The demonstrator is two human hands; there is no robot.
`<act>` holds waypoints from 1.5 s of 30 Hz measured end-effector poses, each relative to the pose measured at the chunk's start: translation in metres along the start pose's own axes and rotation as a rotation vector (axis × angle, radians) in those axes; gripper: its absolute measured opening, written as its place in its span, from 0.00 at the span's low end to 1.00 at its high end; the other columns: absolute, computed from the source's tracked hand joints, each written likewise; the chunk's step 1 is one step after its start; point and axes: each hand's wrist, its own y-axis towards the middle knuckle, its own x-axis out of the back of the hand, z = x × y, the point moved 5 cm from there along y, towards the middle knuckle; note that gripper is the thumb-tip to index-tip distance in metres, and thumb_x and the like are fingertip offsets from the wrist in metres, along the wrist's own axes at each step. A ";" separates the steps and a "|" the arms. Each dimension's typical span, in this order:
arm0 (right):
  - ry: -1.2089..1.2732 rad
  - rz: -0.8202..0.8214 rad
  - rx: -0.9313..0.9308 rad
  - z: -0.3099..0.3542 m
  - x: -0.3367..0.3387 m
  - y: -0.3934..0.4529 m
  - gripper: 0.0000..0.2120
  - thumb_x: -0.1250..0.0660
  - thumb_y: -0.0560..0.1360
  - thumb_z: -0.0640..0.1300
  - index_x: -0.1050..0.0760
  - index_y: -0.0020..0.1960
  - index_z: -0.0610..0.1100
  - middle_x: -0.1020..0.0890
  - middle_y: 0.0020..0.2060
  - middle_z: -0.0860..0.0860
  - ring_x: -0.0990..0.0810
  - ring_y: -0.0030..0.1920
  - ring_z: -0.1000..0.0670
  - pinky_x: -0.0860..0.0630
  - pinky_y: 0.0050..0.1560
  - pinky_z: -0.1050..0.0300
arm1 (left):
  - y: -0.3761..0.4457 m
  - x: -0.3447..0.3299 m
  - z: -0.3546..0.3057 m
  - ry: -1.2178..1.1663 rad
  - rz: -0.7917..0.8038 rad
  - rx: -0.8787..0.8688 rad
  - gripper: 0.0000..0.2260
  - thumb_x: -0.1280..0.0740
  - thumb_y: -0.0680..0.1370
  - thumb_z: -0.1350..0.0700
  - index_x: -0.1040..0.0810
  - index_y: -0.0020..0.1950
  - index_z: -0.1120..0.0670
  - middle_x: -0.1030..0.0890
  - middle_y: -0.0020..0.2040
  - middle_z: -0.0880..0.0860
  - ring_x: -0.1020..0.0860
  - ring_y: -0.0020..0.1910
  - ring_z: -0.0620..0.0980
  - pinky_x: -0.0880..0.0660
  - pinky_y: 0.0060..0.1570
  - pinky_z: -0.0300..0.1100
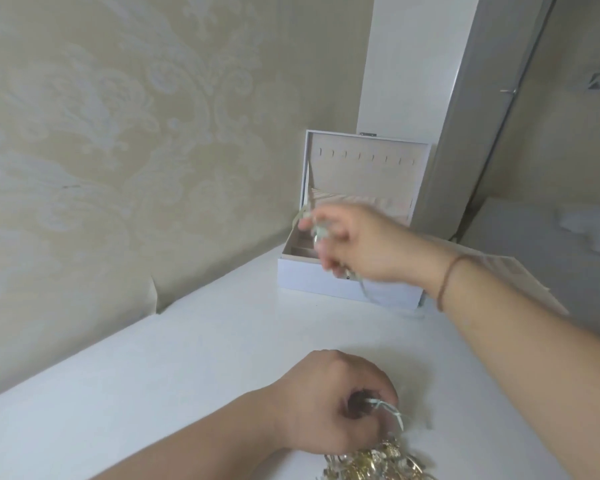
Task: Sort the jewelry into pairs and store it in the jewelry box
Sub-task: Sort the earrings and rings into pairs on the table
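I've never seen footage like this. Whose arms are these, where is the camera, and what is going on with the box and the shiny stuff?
There is no machine here: these are a person's two bare arms, filmed by one wide-angle camera worn on the head and looking forward and down.

The white table stands against patterned wallpaper. At its far end is a white jewelry box, its lid raised.

The right hand, a thin cord bracelet on its wrist, is in front of the open box and seems to hold a pale, thin piece of jewelry; it is blurred, so I cannot say what kind.

The left hand, near the bottom edge, has its grip on a pale strand, just above a heap of gold-coloured jewelry.
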 end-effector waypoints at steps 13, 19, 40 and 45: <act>-0.325 0.084 -0.123 -0.070 -0.054 0.003 0.15 0.29 0.73 0.47 0.24 0.58 0.54 0.19 0.46 0.58 0.23 0.44 0.58 0.26 0.50 0.60 | 0.002 0.009 0.015 -0.199 -0.112 0.051 0.15 0.38 0.69 0.68 0.16 0.49 0.59 0.19 0.43 0.53 0.28 0.32 0.39 0.32 0.37 0.29; 0.255 -0.366 -0.079 -0.065 -0.023 -0.061 0.08 0.34 0.76 0.52 0.20 0.48 0.50 0.16 0.39 0.54 0.20 0.36 0.58 0.27 0.37 0.67 | 0.004 0.029 0.040 -0.475 -0.515 0.192 0.11 0.36 0.74 0.69 0.18 0.49 0.57 0.19 0.38 0.48 0.22 0.33 0.45 0.23 0.39 0.43; 0.925 -0.143 0.148 -0.067 0.008 -0.115 0.09 0.24 0.67 0.48 0.18 0.43 0.43 0.22 0.27 0.45 0.21 0.40 0.40 0.24 0.46 0.51 | 0.005 0.033 0.060 -0.694 -0.557 0.323 0.03 0.31 0.73 0.64 0.18 0.44 0.57 0.23 0.32 0.47 0.28 0.28 0.45 0.30 0.32 0.34; 1.090 -0.129 0.387 -0.040 0.026 -0.111 0.05 0.31 0.73 0.42 0.18 0.49 0.45 0.19 0.32 0.48 0.20 0.50 0.39 0.24 0.55 0.45 | 0.005 0.027 0.057 -0.754 -0.459 0.297 0.07 0.34 0.77 0.70 0.18 0.44 0.61 0.23 0.32 0.47 0.27 0.30 0.43 0.29 0.34 0.34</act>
